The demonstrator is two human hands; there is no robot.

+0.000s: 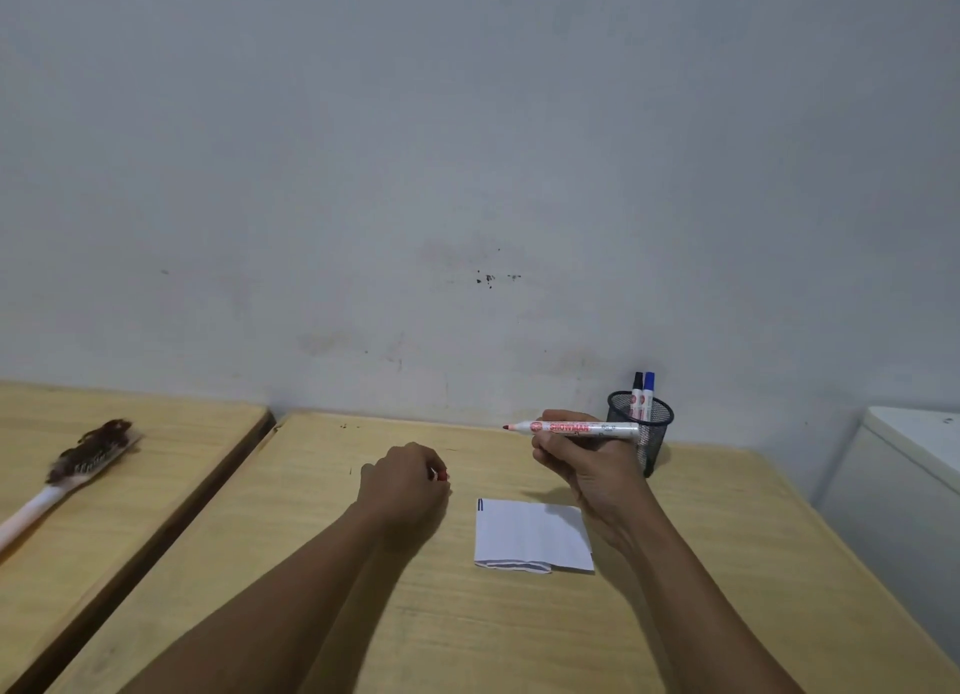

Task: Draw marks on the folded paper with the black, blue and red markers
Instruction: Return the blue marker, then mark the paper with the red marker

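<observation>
Gripping slim uncapped red marker (571, 428) above creased folded paper (532, 535)

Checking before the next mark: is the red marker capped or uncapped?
Uncapped. The red marker in the right hand shows its bare red tip, and the left hand holds a small red cap.

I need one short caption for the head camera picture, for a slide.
Right hand holds the uncapped red marker above the folded paper; left hand holds its red cap.
</observation>
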